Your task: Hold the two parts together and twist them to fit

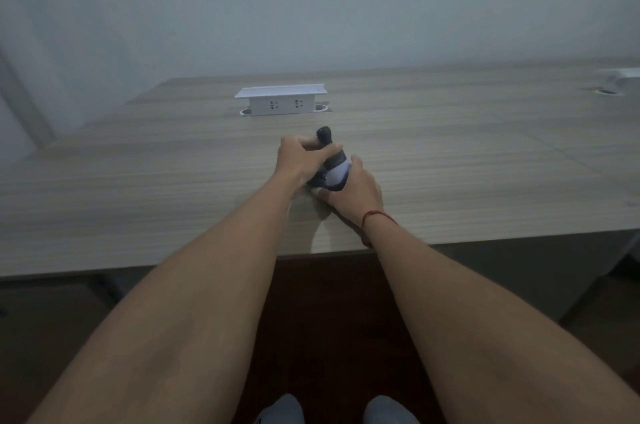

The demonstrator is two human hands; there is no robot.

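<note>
A small black and white device with a rounded black top end stands on the wooden table, near its middle. My left hand grips its upper black part, fingers curled round it. My right hand wraps round the white lower body from the right, thumb at the base near the tabletop. A red string bracelet circles my right wrist. What the device is cannot be told in the dim light.
A white pop-up socket box with two outlets rises from the table behind the hands. A second white box sits at the far right edge. The table's front edge runs below my forearms. A pale wall stands behind.
</note>
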